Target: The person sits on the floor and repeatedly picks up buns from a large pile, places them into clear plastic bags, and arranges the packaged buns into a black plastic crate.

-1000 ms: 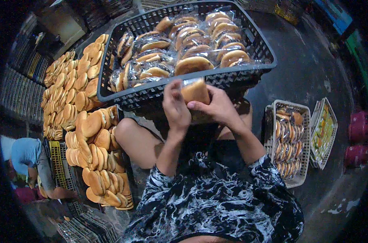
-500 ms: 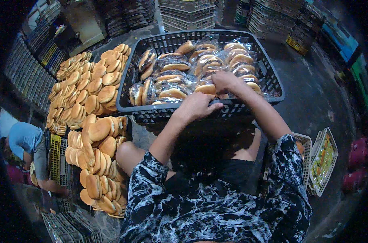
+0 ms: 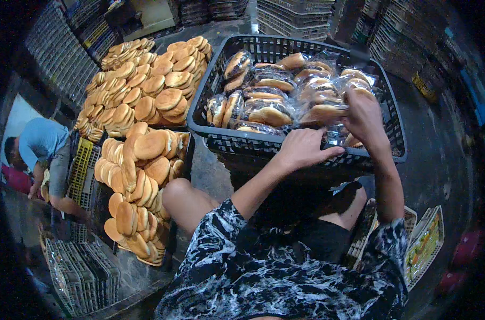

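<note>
In front of me stands a black plastic crate [image 3: 202, 109] holding several buns in clear plastic bags [image 3: 269, 114], packed in rows. My right hand [image 3: 364, 118] is closed on a bagged bun [image 3: 327, 112] in the crate's right half; motion smears its fingers a little. My left hand [image 3: 304, 149] lies over the near rim, its fingers bent over into the crate and its thumb along the outer side. The left fingertips are partly hidden behind the rim.
Unbagged round buns [image 3: 141, 90] are heaped left of the crate, with more in a tray [image 3: 170, 234] by my left knee. A person in a blue shirt [image 3: 42, 140] bends at far left. Stacked crates [image 3: 293, 18] stand behind; light baskets [image 3: 426, 248] sit at right.
My view has turned, so the crate now sits further right. My right hand has moved right within the crate and now holds a bagged bun. The left hand stays at the near rim.
</note>
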Tool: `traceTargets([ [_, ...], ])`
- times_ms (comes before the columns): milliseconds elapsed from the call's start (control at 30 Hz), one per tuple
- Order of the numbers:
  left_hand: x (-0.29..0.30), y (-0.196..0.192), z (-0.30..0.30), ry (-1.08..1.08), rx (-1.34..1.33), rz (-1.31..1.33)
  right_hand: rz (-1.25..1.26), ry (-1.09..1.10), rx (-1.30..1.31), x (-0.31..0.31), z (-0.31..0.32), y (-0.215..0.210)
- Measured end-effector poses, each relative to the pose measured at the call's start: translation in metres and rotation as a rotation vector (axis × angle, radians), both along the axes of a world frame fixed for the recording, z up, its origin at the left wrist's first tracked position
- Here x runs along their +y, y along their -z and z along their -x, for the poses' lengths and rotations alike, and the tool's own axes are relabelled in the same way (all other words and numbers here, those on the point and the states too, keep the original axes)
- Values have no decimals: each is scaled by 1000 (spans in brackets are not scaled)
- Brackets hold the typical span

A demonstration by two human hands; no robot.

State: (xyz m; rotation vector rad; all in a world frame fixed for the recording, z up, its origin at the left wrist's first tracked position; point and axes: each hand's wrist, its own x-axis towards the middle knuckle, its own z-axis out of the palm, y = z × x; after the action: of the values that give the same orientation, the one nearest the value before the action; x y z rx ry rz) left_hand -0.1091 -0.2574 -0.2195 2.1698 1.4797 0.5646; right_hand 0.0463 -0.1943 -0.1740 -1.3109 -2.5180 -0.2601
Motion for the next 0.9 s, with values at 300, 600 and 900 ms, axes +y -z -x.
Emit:
traceTargets([
  [300,-92,53,-13,-36,-1651,438,376,73,1128,-144,-20,53],
  [600,-144,123,9,100,-1245,602,539,7,1090,-177,-25,107],
  [900,-131,126,14,100,-1408,811,1752,-195,1741,-173,-26,143],
])
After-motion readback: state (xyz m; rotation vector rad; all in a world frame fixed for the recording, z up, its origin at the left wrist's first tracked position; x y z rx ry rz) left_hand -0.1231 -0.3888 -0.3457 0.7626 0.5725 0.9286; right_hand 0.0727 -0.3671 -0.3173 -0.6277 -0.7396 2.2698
